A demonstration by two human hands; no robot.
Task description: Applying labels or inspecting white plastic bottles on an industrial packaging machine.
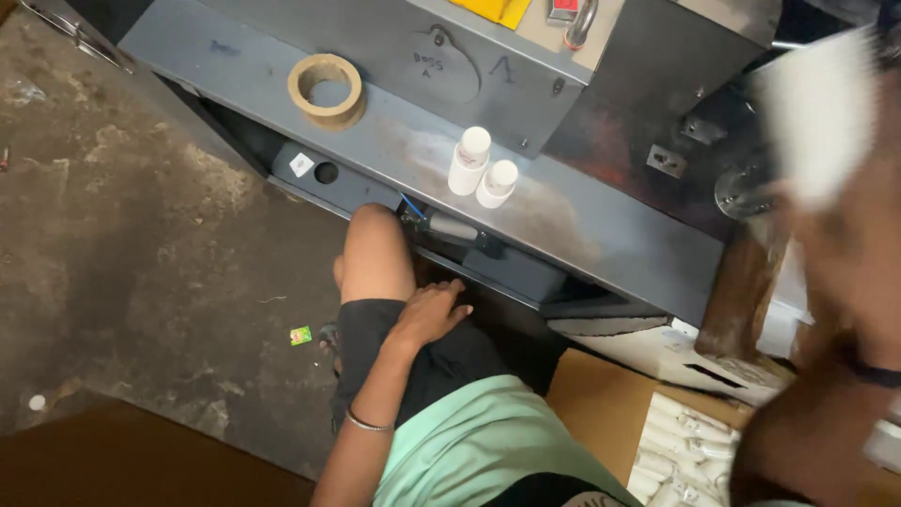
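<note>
Left hand (427,314) flat on thigh, empty; right hand (826,235) blurred, grip unclear; a swing could topple bottles (481,167) off ledge (563,216)

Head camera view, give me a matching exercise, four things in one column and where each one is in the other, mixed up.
Things:
1. tape roll
2. two white bottles
3. left hand
4. white tubes

Places:
A. resting on the knee
B. in the cardboard box, lower right
C. standing mid-ledge, side by side
D. lying flat at the ledge's left end

Pairs: 1-D, 2-C, 3-A, 4-B
</note>
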